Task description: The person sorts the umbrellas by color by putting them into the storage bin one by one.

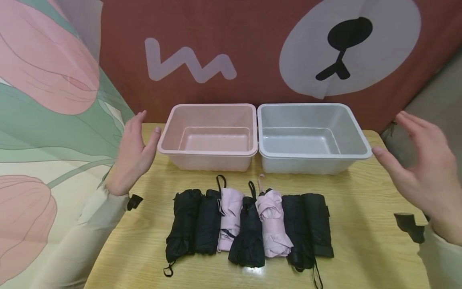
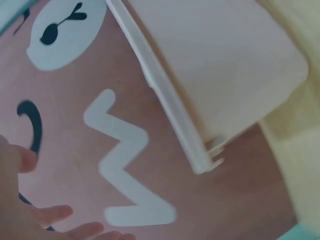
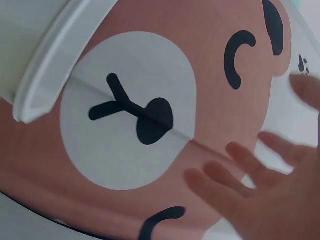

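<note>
My left hand (image 1: 130, 156) is raised beside the left end of a pink plastic bin (image 1: 209, 163), its fingers extended and nothing in it. On the other side, my right hand (image 1: 426, 164) hovers off the right end of a white plastic bin (image 1: 306, 165), thumb spread from the fingers and also holding nothing. Both bins are bare inside. In front of them lies a row of folded umbrellas: several black ones, such as the leftmost black umbrella (image 1: 183, 224) and the rightmost black umbrella (image 1: 318, 224), and two pink umbrellas (image 1: 273, 224) among them.
The bins stand side by side at the back of a wooden table (image 1: 144, 241). Behind them hangs a brown cloth (image 1: 252, 48) with a cartoon face. A tulip-print cloth (image 1: 47, 120) covers the left side. Thin wrist loops stick out from some umbrellas.
</note>
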A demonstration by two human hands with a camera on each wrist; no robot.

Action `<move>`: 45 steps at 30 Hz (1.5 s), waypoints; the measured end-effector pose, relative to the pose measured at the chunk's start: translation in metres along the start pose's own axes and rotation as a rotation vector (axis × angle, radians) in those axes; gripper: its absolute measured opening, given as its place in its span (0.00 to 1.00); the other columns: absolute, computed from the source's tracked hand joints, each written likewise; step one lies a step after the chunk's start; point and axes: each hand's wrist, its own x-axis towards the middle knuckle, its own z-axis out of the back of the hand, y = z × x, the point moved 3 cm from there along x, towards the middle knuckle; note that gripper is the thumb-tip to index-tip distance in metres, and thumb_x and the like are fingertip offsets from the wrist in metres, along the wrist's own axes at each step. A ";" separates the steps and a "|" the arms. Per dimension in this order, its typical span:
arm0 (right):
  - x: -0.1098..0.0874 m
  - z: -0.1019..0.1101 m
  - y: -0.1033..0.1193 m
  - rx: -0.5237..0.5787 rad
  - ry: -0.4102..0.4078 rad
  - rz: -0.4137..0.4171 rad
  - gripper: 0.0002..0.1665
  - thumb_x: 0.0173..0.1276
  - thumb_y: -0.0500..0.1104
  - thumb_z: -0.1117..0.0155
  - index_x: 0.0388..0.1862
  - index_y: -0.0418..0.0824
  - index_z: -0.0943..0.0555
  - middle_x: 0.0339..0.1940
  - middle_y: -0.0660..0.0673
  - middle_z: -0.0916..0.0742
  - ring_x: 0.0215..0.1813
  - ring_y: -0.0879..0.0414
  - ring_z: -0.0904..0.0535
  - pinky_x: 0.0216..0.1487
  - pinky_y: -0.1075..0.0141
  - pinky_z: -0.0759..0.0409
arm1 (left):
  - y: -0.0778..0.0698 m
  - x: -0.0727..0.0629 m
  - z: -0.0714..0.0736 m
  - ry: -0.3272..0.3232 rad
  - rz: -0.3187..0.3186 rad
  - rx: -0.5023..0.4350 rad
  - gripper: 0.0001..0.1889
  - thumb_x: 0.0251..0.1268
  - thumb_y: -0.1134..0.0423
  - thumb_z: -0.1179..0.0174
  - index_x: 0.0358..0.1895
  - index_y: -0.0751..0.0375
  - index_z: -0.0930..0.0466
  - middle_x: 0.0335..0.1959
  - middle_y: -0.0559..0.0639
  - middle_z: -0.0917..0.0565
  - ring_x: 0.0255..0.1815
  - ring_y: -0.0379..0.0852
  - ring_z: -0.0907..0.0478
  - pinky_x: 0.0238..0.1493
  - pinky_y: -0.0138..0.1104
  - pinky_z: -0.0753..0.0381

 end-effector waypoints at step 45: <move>-0.145 -0.113 -0.056 -0.045 0.924 -0.558 0.55 0.68 0.63 0.44 0.71 0.22 0.52 0.48 0.26 0.18 0.47 0.38 0.18 0.44 0.46 0.19 | 0.088 -0.002 -0.053 0.281 0.920 -1.545 0.12 0.72 0.60 0.48 0.55 0.50 0.32 0.59 0.47 0.36 0.63 0.43 0.39 0.48 0.37 0.17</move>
